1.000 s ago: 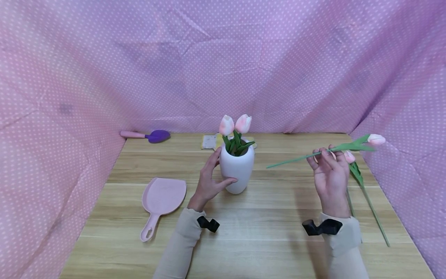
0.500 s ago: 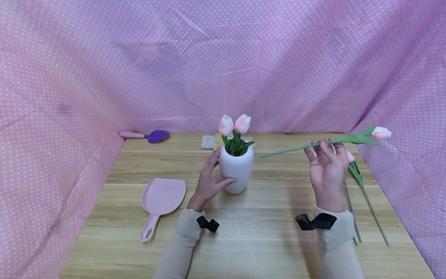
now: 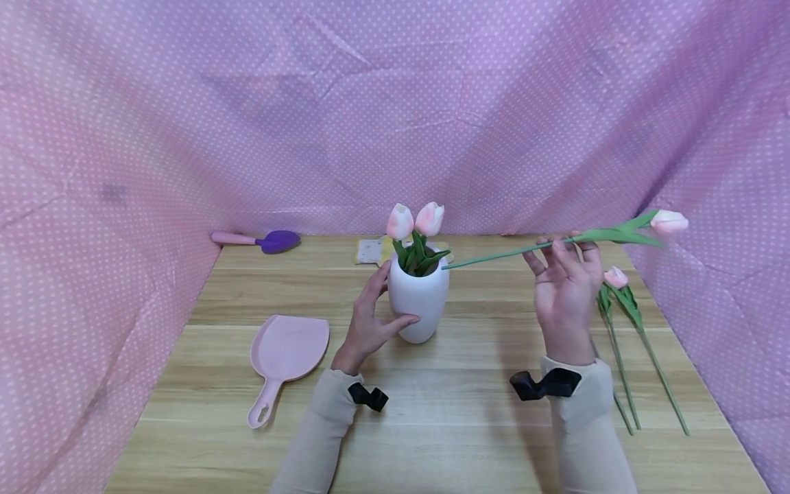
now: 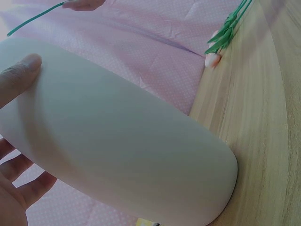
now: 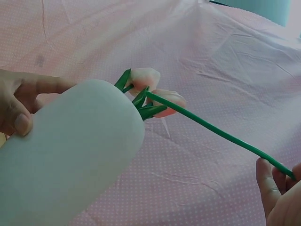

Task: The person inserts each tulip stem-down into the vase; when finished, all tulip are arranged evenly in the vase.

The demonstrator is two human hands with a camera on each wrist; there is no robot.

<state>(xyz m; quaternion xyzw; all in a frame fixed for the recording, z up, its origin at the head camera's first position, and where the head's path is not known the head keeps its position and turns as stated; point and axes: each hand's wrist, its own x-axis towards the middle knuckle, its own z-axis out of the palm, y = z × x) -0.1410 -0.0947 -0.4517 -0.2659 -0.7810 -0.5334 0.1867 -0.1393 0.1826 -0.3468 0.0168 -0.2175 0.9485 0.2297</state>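
Observation:
A white vase [image 3: 417,305] stands upright on the wooden table with two pink-and-white tulips [image 3: 430,219] in it. My left hand [image 3: 370,326] holds the vase from its left side, thumb across the front and fingers behind. To the right, my right hand [image 3: 566,298] pinches a third tulip [image 3: 669,222] by its green stem. That tulip lies nearly level, its bloom pointing right. Its stem tip reaches the right side of the vase's mouth; in the right wrist view the stem [image 5: 221,133] overlaps the vase's leaves. Whether it touches the rim, I cannot tell.
Several more tulips [image 3: 629,305] lie on the table at the right. A pink dustpan-shaped scoop [image 3: 290,346] lies at the left, a purple trowel [image 3: 279,241] at the back left. Behind the vase is a flat grey-and-yellow packet [image 3: 369,251]. Polka-dot cloth surrounds the table.
My right hand has moved left and slightly up with the tulip, bringing its stem tip to the vase's mouth. The left hand and the vase have hardly moved.

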